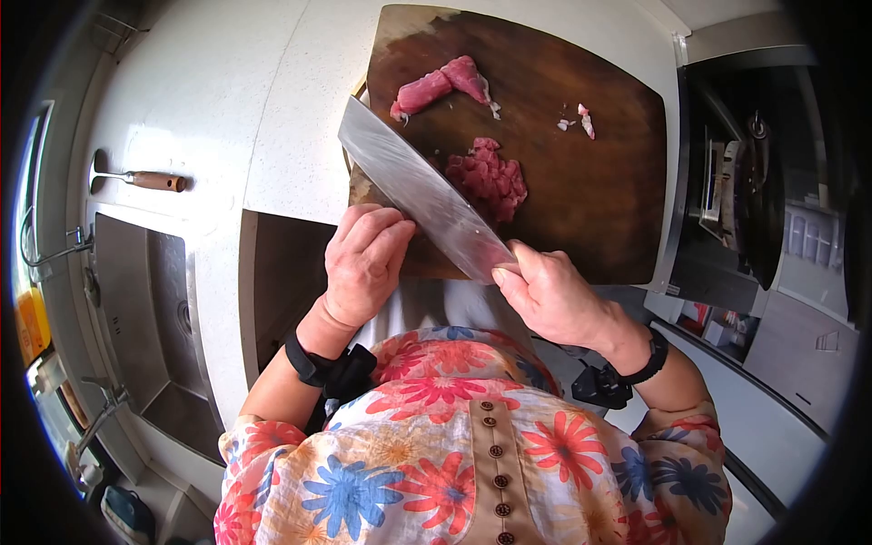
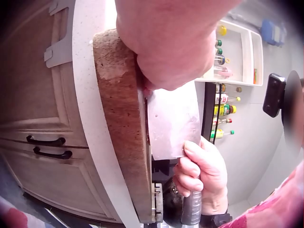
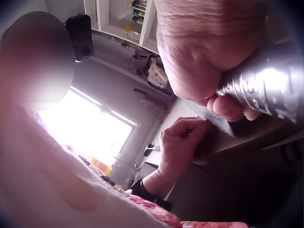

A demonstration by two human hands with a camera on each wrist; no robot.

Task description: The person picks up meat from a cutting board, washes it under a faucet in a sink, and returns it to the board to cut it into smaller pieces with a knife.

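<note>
My right hand [image 1: 563,295] grips the handle of a broad cleaver [image 1: 427,195], its blade slanting up to the left over the near left part of a dark wooden board [image 1: 590,209]. Curled fingers of my left hand [image 1: 368,259] are at the blade's lower edge; I see nothing held in them. Beyond the blade lies a pile of cut red meat [image 1: 490,182], with a larger pink piece [image 1: 425,93] farther back. In the left wrist view the blade [image 2: 173,123] is partly hidden by my left hand [image 2: 166,42].
Small pale scraps [image 1: 586,121] lie at the board's right. A wooden-handled utensil [image 1: 156,181] is on the white counter [image 1: 209,109], left. The sink [image 1: 145,300] is at the lower left, and the dark stove area [image 1: 727,182] is on the right.
</note>
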